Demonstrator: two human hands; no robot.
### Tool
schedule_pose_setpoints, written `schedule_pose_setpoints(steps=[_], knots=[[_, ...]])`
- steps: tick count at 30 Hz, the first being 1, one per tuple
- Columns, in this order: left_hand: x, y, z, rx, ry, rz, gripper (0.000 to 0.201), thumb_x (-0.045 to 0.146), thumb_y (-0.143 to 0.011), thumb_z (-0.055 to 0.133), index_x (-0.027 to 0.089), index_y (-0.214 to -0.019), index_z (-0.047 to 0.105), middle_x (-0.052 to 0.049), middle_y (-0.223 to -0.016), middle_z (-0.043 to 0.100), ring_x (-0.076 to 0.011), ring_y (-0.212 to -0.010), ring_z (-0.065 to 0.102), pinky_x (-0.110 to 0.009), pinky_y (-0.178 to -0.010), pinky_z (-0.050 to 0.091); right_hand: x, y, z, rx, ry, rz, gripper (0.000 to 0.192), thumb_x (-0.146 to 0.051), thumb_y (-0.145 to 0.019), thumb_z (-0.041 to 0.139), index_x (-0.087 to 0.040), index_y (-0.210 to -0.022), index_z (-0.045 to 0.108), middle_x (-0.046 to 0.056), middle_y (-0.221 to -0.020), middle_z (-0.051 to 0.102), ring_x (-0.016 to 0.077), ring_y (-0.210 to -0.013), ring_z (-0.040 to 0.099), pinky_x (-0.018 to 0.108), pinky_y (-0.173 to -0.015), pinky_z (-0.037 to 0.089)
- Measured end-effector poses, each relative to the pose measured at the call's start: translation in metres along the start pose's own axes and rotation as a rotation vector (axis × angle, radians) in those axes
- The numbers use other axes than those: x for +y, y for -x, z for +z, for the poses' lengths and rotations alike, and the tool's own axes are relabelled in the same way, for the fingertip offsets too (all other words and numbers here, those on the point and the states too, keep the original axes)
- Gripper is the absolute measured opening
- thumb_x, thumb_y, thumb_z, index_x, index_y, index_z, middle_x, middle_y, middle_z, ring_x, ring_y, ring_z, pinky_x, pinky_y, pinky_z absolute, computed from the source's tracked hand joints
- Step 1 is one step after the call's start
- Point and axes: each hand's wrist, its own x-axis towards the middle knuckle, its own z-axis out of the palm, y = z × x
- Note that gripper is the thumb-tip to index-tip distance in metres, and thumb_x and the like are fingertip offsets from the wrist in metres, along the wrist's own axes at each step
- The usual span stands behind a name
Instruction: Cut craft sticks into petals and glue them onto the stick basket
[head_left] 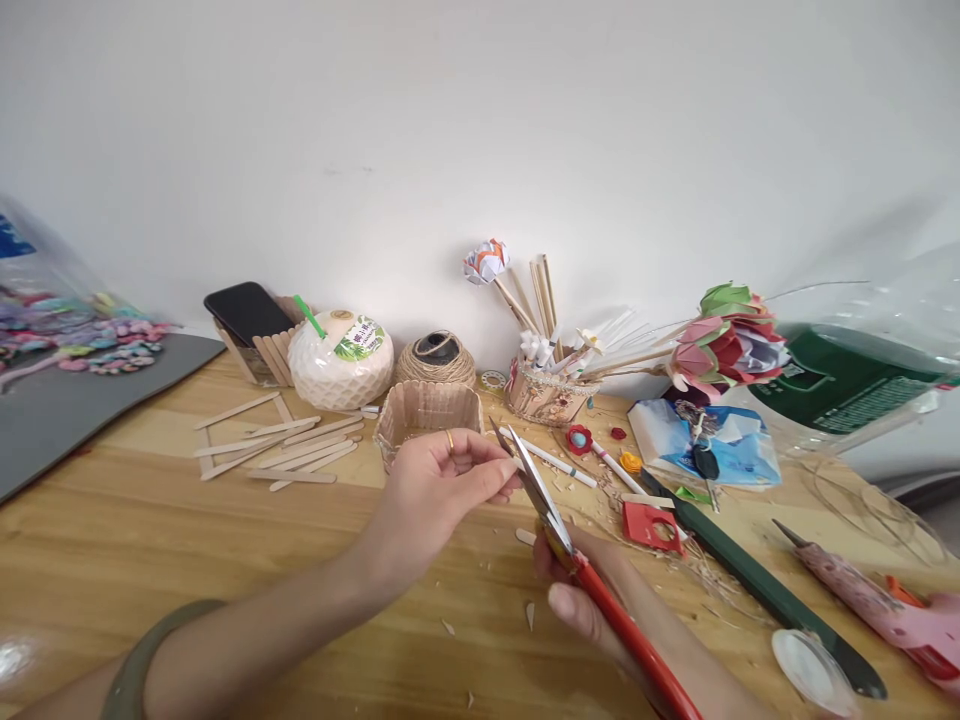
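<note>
The right hand grips scissors, blades parted beside the left hand, whose fingertips pinch together, contents too hidden to tell; a basket sits just beyond.

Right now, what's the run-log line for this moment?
left hand: pinched beside scissors, contents unclear | right hand: gripping open scissors | wooden box: beyond left hand | loose sticks: left of box

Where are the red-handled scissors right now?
In the head view, the red-handled scissors are right of centre in the lower half, held in the right hand, blades pointing up beside the left hand.
</note>
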Motion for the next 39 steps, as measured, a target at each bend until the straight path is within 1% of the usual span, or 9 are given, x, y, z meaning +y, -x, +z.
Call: schedule_pose_setpoints(steps=[8, 13, 17, 21, 26, 30, 35, 37, 39], knots=[[0.0015, -0.0006, -0.0009, -0.027, 0.019, -0.023, 0.009, 0.021, -0.067, 0.069, 0.014, -0.065, 0.064, 0.001, -0.059, 0.064, -0.0095, -0.057, 0.058, -0.023, -0.059, 0.049, 0.0039, 0.0, -0.0026, 0.009, 0.027, -0.072, 0.056, -0.074, -0.075, 0.038, -0.019, -0.076, 0.05, 0.002, -0.073, 0.052, 0.0182, -0.067, 0.047, 0.027, -0.057, 0.039], [0.0014, 0.0002, -0.0016, -0.035, 0.021, -0.021, 0.009, 0.02, -0.068, 0.069, 0.014, -0.066, 0.064, 0.001, -0.059, 0.064, -0.009, -0.057, 0.058, -0.021, -0.058, 0.049, 0.0049, -0.0003, -0.0037, -0.011, 0.051, -0.058, 0.058, -0.076, -0.074, 0.035, -0.02, -0.075, 0.047, 0.002, -0.072, 0.05, 0.0181, -0.066, 0.047, 0.027, -0.056, 0.038], [0.0017, 0.0004, -0.0011, -0.037, 0.013, -0.017, 0.008, 0.02, -0.068, 0.068, 0.014, -0.066, 0.064, 0.002, -0.059, 0.064, -0.0083, -0.057, 0.058, -0.02, -0.058, 0.049, 0.007, 0.0017, -0.0024, -0.008, 0.054, -0.04, 0.055, -0.074, -0.076, 0.036, -0.02, -0.075, 0.046, 0.001, -0.072, 0.048, 0.0171, -0.065, 0.045, 0.026, -0.057, 0.037], [0.002, 0.0002, -0.0009, -0.025, -0.005, -0.015, 0.008, 0.02, -0.068, 0.068, 0.014, -0.066, 0.064, 0.001, -0.059, 0.064, -0.0093, -0.058, 0.058, -0.022, -0.059, 0.05, 0.0091, 0.0013, -0.0002, 0.02, 0.063, -0.038, 0.055, -0.074, -0.076, 0.036, -0.02, -0.072, 0.043, -0.001, -0.068, 0.044, 0.0151, -0.062, 0.041, 0.024, -0.053, 0.033], [0.0008, 0.0005, -0.0001, 0.016, -0.019, -0.026, 0.009, 0.021, -0.066, 0.069, 0.014, -0.064, 0.063, 0.001, -0.059, 0.065, -0.0108, -0.057, 0.059, -0.024, -0.059, 0.05, 0.0068, -0.002, 0.0025, 0.03, 0.065, -0.029, 0.059, -0.079, -0.072, 0.033, -0.02, -0.068, 0.038, -0.004, -0.062, 0.034, 0.0124, -0.056, 0.03, 0.023, -0.049, 0.023], [-0.0005, 0.0013, 0.0006, 0.027, -0.025, -0.016, 0.008, 0.02, -0.067, 0.068, 0.014, -0.063, 0.063, 0.001, -0.058, 0.065, -0.0097, -0.057, 0.059, -0.022, -0.059, 0.05, 0.0061, -0.0031, 0.0045, 0.07, 0.089, 0.001, 0.064, -0.084, -0.067, 0.031, -0.02, -0.065, 0.037, -0.004, -0.06, 0.033, 0.0121, -0.055, 0.029, 0.024, -0.048, 0.02], [0.0007, 0.0018, 0.0015, 0.031, 0.0, -0.022, 0.007, 0.018, -0.067, 0.068, 0.014, -0.063, 0.063, 0.002, -0.057, 0.065, -0.0079, -0.056, 0.059, -0.019, -0.057, 0.049, 0.005, -0.0028, 0.0043, 0.085, 0.093, -0.012, 0.063, -0.083, -0.068, 0.033, -0.02, -0.064, 0.037, -0.004, -0.059, 0.034, 0.012, -0.054, 0.029, 0.024, -0.047, 0.021], [0.0023, 0.0017, 0.0016, 0.028, 0.015, -0.034, 0.008, 0.018, -0.067, 0.068, 0.013, -0.063, 0.063, 0.002, -0.057, 0.065, -0.0076, -0.056, 0.059, -0.019, -0.057, 0.049, 0.0036, -0.0021, 0.0028, 0.074, 0.078, -0.025, 0.061, -0.081, -0.069, 0.034, -0.02, -0.066, 0.04, -0.003, -0.061, 0.037, 0.0129, -0.055, 0.032, 0.024, -0.048, 0.024], [0.004, 0.0016, 0.0012, 0.015, 0.025, -0.054, 0.008, 0.018, -0.068, 0.068, 0.013, -0.064, 0.063, 0.002, -0.057, 0.065, -0.0075, -0.056, 0.059, -0.018, -0.057, 0.049, 0.0031, -0.0008, 0.0008, 0.037, 0.058, -0.037, 0.06, -0.08, -0.071, 0.034, -0.02, -0.07, 0.043, -0.001, -0.065, 0.044, 0.0151, -0.059, 0.04, 0.025, -0.05, 0.03]])
